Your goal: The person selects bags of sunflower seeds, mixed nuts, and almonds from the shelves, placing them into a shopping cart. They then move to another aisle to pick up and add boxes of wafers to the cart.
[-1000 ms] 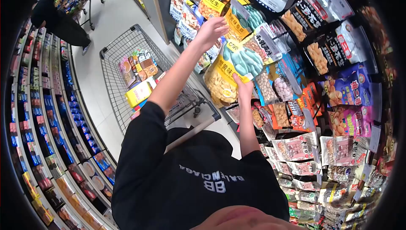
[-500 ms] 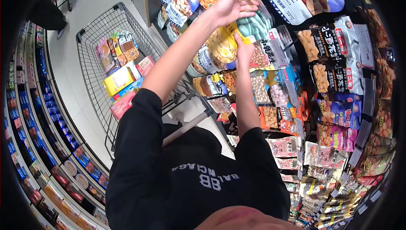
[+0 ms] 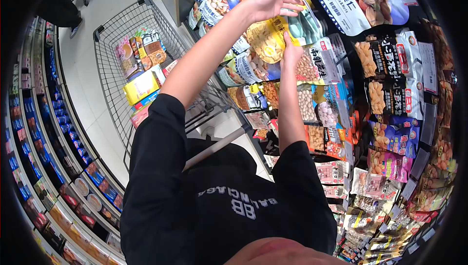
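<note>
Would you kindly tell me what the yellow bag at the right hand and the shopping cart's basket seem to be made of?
Yellow bag: probably glossy plastic film, since its printed surface catches bright glints. Cart basket: likely metal wire, judging by its thin, grey crossing bars; whether it is coated is unclear.

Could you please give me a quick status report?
Left hand open, palm showing. Right hand gripping yellow bag by its edge. Left hand partly blocks view; other bags crowd close around.

yellow bag [image 3: 264,45]: partly covered | bystander [image 3: 58,10]: cut off above | price tag [image 3: 429,65]: unreadable
</note>
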{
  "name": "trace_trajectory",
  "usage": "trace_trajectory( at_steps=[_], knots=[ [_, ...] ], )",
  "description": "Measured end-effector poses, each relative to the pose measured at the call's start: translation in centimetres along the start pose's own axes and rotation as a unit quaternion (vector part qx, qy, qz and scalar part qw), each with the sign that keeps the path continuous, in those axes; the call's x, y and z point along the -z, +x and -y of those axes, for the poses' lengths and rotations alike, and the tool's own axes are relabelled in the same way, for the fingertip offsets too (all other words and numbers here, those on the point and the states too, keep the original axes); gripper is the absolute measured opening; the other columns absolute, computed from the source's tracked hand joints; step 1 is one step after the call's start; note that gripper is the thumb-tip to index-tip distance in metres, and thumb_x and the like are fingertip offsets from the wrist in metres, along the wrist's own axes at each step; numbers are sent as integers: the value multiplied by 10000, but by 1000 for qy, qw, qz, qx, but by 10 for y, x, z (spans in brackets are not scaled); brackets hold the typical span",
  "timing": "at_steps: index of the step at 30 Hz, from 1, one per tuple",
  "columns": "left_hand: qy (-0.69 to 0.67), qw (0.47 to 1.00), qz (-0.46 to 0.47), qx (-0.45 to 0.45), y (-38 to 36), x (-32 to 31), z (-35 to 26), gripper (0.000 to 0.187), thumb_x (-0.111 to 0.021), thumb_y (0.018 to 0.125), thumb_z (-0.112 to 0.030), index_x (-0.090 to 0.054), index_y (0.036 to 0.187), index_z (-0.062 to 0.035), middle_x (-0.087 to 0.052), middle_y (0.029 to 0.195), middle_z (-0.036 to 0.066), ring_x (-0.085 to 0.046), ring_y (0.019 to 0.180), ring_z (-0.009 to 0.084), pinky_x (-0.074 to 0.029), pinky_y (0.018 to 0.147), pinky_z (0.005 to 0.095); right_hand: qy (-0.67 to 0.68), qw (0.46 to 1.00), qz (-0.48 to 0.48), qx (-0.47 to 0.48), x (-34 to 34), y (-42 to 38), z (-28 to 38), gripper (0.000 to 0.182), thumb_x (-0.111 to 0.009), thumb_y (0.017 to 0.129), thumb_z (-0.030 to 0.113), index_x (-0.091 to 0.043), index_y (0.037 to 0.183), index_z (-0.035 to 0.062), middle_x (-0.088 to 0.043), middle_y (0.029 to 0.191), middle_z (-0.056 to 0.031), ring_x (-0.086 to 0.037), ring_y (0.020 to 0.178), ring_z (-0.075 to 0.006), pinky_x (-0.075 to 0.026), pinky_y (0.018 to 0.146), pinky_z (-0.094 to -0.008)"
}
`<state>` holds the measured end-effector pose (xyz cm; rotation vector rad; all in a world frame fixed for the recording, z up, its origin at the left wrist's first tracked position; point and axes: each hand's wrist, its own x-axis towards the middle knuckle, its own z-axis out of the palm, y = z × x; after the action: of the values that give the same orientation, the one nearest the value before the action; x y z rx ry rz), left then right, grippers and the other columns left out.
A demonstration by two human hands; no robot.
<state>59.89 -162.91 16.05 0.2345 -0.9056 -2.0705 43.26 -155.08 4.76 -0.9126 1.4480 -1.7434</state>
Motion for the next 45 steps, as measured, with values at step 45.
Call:
trace_trajectory(
  at_steps=[45],
  knots=[
    [696,374,-518,326,-421,487,82,496,-394,922,-384,-665,865,28,-637,1029,267,-647,871,402,-517,750,488,-323,759,519,-224,-2,-302,-35,178,-625,871,92,-608,1039,37,-632,886,-112,-650,765,-248,-516,665,-326]
  ],
)
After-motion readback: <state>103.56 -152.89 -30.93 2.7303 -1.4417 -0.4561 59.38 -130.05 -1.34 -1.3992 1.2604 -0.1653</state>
